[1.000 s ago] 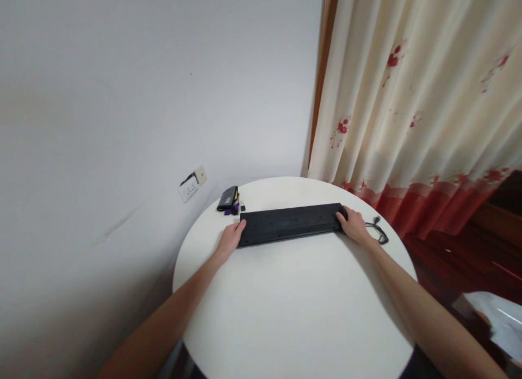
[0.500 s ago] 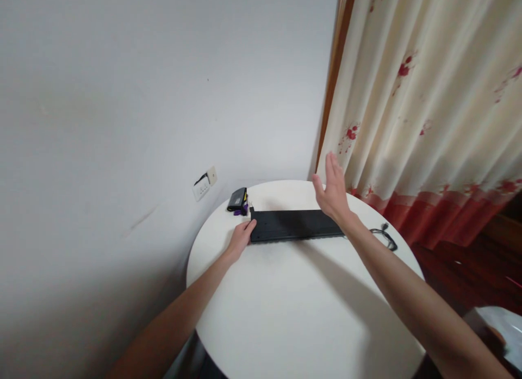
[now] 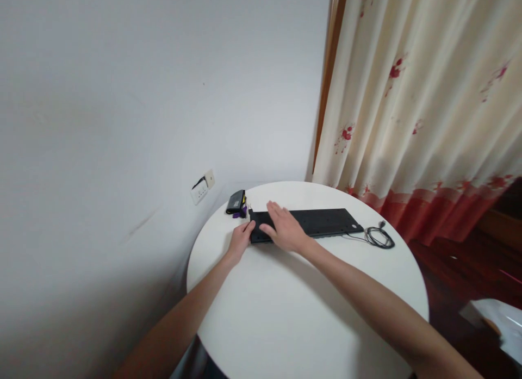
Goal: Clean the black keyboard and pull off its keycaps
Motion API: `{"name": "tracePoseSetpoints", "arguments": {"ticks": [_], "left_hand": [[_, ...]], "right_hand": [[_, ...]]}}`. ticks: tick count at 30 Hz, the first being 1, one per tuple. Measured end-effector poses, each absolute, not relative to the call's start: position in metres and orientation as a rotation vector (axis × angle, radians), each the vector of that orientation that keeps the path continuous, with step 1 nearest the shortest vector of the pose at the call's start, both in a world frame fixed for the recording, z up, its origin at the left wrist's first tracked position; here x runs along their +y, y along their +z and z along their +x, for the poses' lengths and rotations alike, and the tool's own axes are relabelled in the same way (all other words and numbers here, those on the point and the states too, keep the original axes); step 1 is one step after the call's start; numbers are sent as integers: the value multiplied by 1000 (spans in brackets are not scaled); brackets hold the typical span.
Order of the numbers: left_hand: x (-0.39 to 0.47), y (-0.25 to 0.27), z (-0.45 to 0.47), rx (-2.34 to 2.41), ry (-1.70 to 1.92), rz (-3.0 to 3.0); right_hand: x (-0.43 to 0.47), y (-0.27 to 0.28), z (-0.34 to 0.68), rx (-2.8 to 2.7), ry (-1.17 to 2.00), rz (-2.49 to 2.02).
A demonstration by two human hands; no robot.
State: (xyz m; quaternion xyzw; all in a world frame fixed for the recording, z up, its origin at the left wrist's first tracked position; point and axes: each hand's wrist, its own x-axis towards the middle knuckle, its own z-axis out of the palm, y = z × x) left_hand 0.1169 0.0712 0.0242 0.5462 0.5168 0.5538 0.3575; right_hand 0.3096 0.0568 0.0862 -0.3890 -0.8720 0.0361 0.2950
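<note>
Wall (image 3: 101, 123): pale, lightly smudged, far left. Round table (image 3: 261, 314): white, across the middle of my view. Wall socket (image 3: 199, 193): white, a dark piece just above. Dark case (image 3: 235, 202): on the table, yellow and purple parts at its right side. Left hand (image 3: 240, 239), mine: clasping the left end of the black keyboard (image 3: 326, 221), thumb on top, remaining fingers partly hidden. Keyboard: flat on the table's far half, underside up. Right hand (image 3: 283, 227), mine: palm down above the keyboard's left part, fingers extended, thumb apart, gripping nothing; I cannot tell whether it touches. Wooden strip (image 3: 329, 69): brown, at the wall's edge. Curtain (image 3: 432, 85): cream, red-flowered, red below. Cable (image 3: 380, 237): black, coiled on the table just beside the keyboard's right end. White object (image 3: 503, 322): lower right, unidentifiable.
</note>
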Motion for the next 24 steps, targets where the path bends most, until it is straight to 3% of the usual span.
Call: {"name": "tracePoseSetpoints", "arguments": {"ticks": [6, 9, 15, 24], "left_hand": [[74, 24, 117, 1292, 1424, 1364], [74, 24, 117, 1275, 1435, 1350], [71, 24, 117, 1336, 1388, 1283], [64, 35, 121, 1303, 1353, 1252]], "right_hand": [[87, 134, 384, -1827, -116, -1198], [86, 105, 398, -1761, -154, -1249], [71, 38, 386, -2347, 67, -1217], [113, 126, 481, -1561, -240, -1336]]}}
